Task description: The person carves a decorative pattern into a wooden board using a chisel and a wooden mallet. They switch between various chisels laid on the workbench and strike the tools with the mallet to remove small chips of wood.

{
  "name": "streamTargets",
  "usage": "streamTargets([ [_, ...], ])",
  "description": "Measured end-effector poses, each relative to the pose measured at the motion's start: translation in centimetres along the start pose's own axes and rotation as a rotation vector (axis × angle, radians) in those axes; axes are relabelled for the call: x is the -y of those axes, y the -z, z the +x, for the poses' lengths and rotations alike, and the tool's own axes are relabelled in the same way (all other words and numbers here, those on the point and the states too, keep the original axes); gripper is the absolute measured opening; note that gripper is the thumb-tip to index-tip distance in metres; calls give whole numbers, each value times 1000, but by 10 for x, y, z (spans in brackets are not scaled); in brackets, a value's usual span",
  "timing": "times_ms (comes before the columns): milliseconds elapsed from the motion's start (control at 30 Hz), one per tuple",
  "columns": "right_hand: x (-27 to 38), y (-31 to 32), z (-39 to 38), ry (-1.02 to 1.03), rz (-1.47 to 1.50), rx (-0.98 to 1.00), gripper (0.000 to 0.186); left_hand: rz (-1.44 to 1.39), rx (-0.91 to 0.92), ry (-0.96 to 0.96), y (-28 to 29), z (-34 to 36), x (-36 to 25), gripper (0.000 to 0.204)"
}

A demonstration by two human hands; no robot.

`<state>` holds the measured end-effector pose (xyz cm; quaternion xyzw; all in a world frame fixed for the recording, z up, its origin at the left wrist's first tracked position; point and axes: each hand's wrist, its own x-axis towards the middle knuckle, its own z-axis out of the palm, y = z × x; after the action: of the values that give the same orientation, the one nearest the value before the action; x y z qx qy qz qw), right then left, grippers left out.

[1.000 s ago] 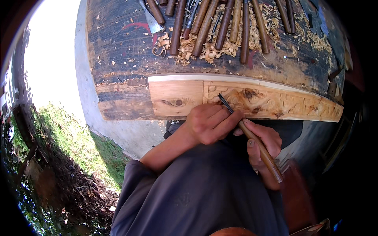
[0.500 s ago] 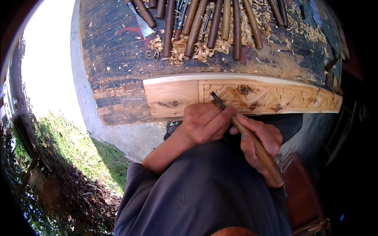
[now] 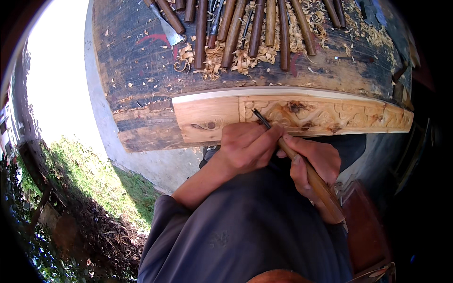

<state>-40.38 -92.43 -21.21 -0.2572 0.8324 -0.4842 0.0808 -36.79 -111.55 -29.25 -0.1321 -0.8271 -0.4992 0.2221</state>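
Observation:
A long pale wooden board (image 3: 207, 113) lies along the near edge of the workbench, plain at its left end and carved in relief with scrolls over the rest. My right hand (image 3: 314, 162) is wrapped round the brown wooden handle of a carving gouge (image 3: 321, 191). Near the blade, my left hand (image 3: 250, 144) closes its fingers about the same tool and rests against the board's front edge. The dark steel tip meets the carved part close to its left border. Fingers hide the middle of the tool.
Across the dark, worn workbench (image 3: 137, 75) lie several wooden-handled carving tools (image 3: 233, 35) among curled wood shavings (image 3: 245, 61). A wide flat chisel (image 3: 170, 33) is at their left. Grass (image 3: 94, 165) shows at the left, beyond a concrete strip (image 3: 155, 165).
Both hands and the gouge keep nearly the same pose on the board. The whole view has shifted very slightly.

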Motion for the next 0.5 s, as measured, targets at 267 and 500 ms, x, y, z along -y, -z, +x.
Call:
streamTargets([
  [267,-40,-15,-17,107,136,-92,27,100,27,-39,-5,-4,1,37],
  [500,-24,-6,-42,-188,311,-352,51,283,-22,-133,12,-3,-6,33],
])
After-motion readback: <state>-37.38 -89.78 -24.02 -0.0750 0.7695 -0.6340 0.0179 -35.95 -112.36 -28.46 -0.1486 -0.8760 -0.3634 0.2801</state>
